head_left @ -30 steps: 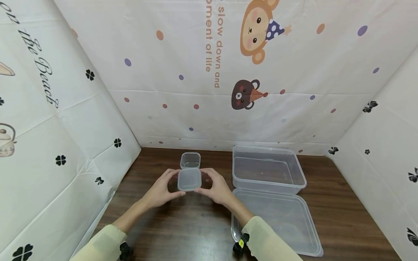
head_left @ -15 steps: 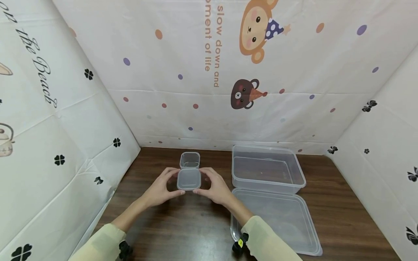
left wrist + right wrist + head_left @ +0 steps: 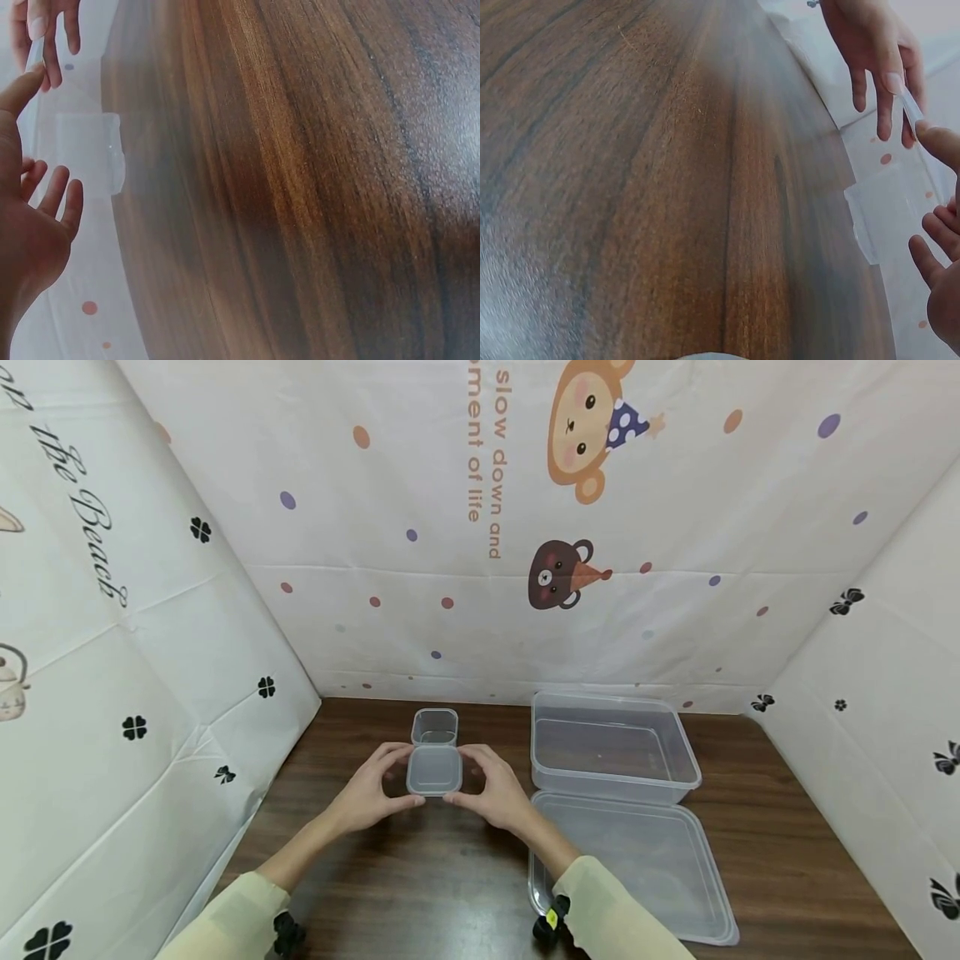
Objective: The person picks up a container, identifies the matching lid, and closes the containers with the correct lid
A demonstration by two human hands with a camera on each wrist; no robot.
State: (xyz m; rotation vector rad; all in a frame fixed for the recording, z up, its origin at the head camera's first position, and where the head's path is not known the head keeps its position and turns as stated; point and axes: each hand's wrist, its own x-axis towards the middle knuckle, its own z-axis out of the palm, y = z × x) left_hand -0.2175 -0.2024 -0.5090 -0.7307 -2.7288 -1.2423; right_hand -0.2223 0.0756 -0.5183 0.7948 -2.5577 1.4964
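A small square translucent lid (image 3: 435, 771) is held level between both hands in the head view. My left hand (image 3: 371, 789) pinches its left side with thumb and fingertips, and my right hand (image 3: 493, 789) grips the opposite side the same way. Edge-on, the lid (image 3: 910, 109) looks thin in the right wrist view, raised off the table. Just beyond it stands a small clear square container (image 3: 435, 724), open at the top, its near part hidden behind the lid. The left wrist view also catches that container (image 3: 90, 154), below the hands and apart from them.
To the right stands a large clear rectangular container (image 3: 611, 785) without a cover. Its large flat lid (image 3: 637, 868) lies in front of it, partly under the right forearm. Printed white sheets (image 3: 360, 635) wall in the brown wooden table (image 3: 420, 893) at the back and sides.
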